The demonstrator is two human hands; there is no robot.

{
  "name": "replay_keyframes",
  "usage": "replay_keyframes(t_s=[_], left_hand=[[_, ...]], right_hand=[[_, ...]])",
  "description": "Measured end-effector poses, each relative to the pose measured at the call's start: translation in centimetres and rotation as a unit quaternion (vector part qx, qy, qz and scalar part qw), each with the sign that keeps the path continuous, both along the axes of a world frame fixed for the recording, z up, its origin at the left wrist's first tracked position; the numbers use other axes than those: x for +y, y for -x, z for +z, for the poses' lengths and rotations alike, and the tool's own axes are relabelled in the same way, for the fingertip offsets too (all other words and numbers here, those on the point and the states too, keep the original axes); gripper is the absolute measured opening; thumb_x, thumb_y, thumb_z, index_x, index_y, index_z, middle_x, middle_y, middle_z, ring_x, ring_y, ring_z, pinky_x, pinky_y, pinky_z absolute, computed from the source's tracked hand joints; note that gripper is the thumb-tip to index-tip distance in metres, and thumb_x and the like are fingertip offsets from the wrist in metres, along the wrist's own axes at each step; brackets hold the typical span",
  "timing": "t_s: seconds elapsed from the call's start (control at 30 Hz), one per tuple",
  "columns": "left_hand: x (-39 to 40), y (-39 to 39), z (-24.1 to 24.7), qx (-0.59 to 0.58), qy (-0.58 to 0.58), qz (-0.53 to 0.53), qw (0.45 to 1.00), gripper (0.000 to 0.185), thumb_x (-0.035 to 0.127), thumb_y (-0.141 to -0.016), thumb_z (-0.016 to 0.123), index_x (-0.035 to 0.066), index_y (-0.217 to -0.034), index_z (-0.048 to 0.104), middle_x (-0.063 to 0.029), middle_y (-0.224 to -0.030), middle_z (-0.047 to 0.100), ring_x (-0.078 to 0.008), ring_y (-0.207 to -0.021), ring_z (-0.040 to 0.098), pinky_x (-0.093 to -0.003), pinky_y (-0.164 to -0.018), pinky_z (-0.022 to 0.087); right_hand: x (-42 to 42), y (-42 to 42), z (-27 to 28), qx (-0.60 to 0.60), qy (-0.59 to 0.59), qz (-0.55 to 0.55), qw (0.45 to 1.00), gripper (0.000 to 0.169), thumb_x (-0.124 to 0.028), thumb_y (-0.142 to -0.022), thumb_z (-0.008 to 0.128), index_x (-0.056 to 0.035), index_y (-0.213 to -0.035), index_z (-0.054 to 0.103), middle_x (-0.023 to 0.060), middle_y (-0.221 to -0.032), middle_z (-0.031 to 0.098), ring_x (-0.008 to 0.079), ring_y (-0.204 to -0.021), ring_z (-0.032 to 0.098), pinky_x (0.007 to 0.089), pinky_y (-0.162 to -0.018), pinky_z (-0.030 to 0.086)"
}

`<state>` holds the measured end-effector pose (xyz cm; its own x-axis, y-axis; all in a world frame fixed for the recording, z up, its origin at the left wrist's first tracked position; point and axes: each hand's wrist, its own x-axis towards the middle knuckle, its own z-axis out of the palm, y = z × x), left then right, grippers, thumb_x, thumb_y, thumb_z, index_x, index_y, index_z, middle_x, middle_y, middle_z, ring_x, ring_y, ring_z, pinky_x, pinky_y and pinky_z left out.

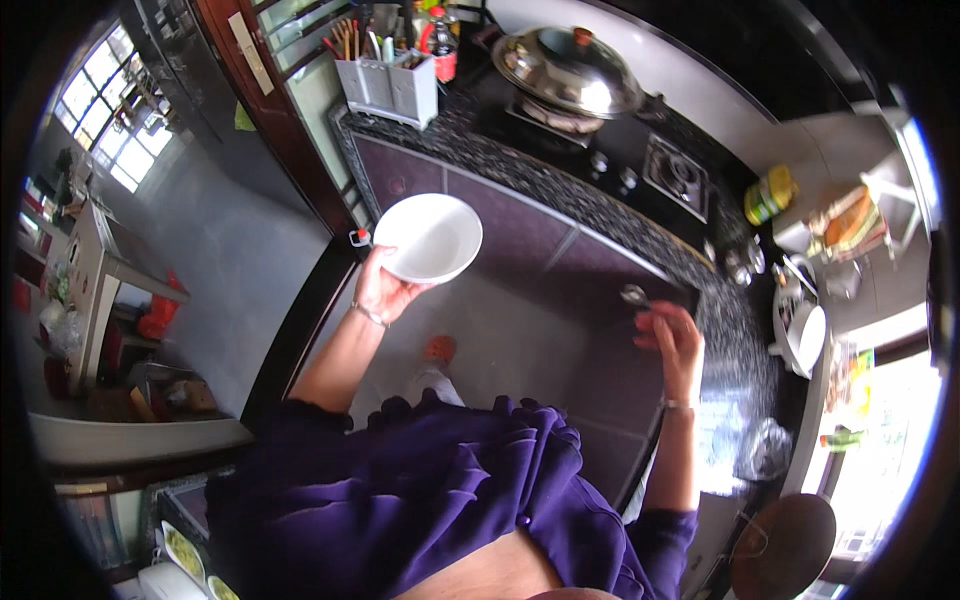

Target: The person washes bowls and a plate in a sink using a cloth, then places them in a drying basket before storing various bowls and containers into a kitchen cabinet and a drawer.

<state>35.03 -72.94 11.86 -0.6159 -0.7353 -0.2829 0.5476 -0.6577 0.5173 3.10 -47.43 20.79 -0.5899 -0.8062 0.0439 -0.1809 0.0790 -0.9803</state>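
Observation:
My left hand [384, 289] grips the rim of a white bowl [431, 244], thumb inside and fingers beneath. The bowl is tilted so its bare inside faces up at me, and I see nothing in it. Over on the right, my right hand [675, 334] is blurred and holds a metal spoon [634, 295] by its handle, with the spoon's head pointing left. The spoon is apart from the bowl, in front of the dark cabinet doors [510, 210].
A domed-lid wok [570, 71] sits on the left burner of the gas stove [679, 176]. Nearby stand a grey utensil holder [390, 86] and a red-labelled bottle [442, 52]. White bowls [802, 341] stand along the right counter. Dishes of food [184, 551] lie at lower left.

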Motion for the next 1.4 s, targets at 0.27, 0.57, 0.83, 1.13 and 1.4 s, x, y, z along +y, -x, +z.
replay_keyframes(t_s=[0.27,0.57,0.83,1.13,1.4], left_hand=[[-11.2,-7.8,-3.7,-0.029,-0.079,0.116,0.990,0.051,0.021,-0.079,0.048,0.008,-0.127,0.038,-0.0114,-0.125,0.046,-0.0297,-0.117,0.044,-0.0471,-0.097,0.037],[-14.9,-12.5,-5.2,0.019,-0.120,0.213,0.970,0.053,0.016,-0.076,0.055,0.006,-0.126,0.039,-0.0111,-0.122,0.048,-0.0282,-0.111,0.050,-0.0429,-0.090,0.046],[-15.0,-13.0,-4.4,0.006,-0.120,0.251,0.961,0.058,0.015,-0.077,0.052,0.005,-0.131,0.033,-0.0161,-0.127,0.044,-0.0322,-0.116,0.046,-0.0493,-0.094,0.042],[-13.9,-13.2,-6.3,-0.013,-0.154,0.271,0.950,0.059,0.016,-0.077,0.052,0.006,-0.132,0.033,-0.0152,-0.128,0.043,-0.0324,-0.116,0.046,-0.0493,-0.095,0.042],[-12.8,-14.3,-6.4,-0.032,-0.150,0.271,0.950,0.059,0.016,-0.077,0.051,0.006,-0.132,0.033,-0.0146,-0.129,0.043,-0.0322,-0.116,0.046,-0.0496,-0.093,0.043]], right_hand=[[-39.2,-3.6,6.1,-0.079,0.121,0.174,0.974,0.033,-0.025,-0.093,0.045,0.0057,-0.100,0.053,0.0116,-0.075,0.059,0.0164,-0.062,0.058,0.0303,-0.060,0.055],[-59.8,-4.2,4.4,-0.349,0.027,0.135,0.927,0.031,-0.026,-0.093,0.045,-0.0005,-0.078,0.056,-0.0007,-0.055,0.041,0.0102,-0.044,0.038,0.0248,-0.039,0.035],[-65.6,-7.5,7.6,0.423,-0.263,0.419,0.759,0.037,-0.036,-0.089,0.045,-0.0023,-0.076,0.057,0.0104,-0.062,0.056,0.0231,-0.064,0.063,0.0371,-0.057,0.051],[-69.8,-11.8,5.0,0.797,-0.338,0.410,0.287,0.020,-0.021,-0.068,0.065,-0.0103,-0.084,0.070,0.0113,-0.086,0.067,0.0284,-0.082,0.064,0.0389,-0.067,0.051],[-69.2,-13.9,6.6,0.830,-0.305,0.412,0.218,0.026,-0.016,-0.063,0.072,-0.0100,-0.088,0.070,0.0107,-0.090,0.067,0.0294,-0.085,0.064,0.0375,-0.068,0.051]])
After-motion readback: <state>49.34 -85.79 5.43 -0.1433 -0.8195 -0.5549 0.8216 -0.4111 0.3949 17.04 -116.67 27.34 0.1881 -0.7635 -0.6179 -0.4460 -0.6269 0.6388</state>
